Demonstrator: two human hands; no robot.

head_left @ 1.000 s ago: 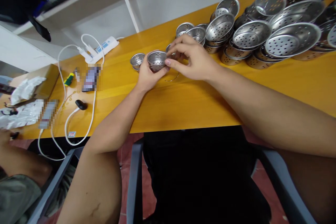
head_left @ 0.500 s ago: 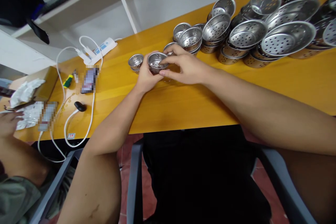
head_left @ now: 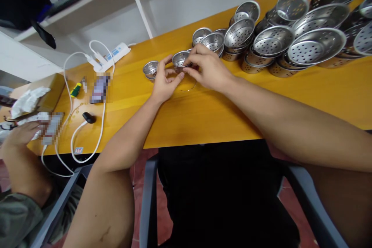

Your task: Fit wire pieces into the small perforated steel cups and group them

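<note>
A small perforated metal cup (head_left: 179, 57) is between my hands, its mouth facing up and tilted toward me. My right hand (head_left: 209, 68) pinches the cup's right side between thumb and fingers. My left hand (head_left: 165, 83) is at the cup's left, fingers bent but apart and the thumb pointing toward the right thumb; whether its fingertips touch the cup is hard to see. A thin curved wire (head_left: 188, 90) shows on the table just below the hands. Left of my left hand stands another small perforated cup (head_left: 150, 69), seemingly stacked on a second one.
Several stacks of perforated metal cups (head_left: 273, 40) in growing sizes run along the table's (head_left: 221, 120) right back. A power strip (head_left: 114, 56), cables, a phone (head_left: 99, 89) and a black plug-like piece (head_left: 88, 117) lie at left. Another person's hand (head_left: 21, 135) is at far left.
The cup has shifted right and slightly up, away from my left palm. My left fingers have spread, while my right fingers have closed on the cup's side. More of the wire shows.
</note>
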